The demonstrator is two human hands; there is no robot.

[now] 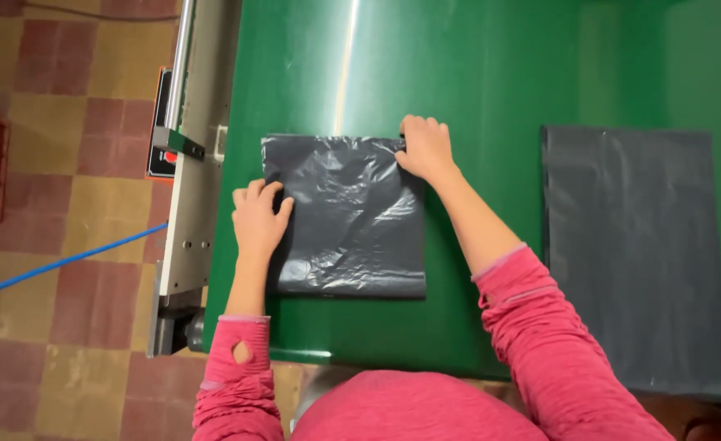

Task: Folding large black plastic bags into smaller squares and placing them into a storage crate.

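A crumpled black plastic bag [345,216] lies folded flat on the green table [491,73], near its left and near edges. The left hand [257,222] presses flat on the bag's left edge, fingers together. The right hand [426,147] pinches the bag's far right corner. A flat stack of bags [634,245] lies well apart toward the table's right edge. The far half of the table offers open room.
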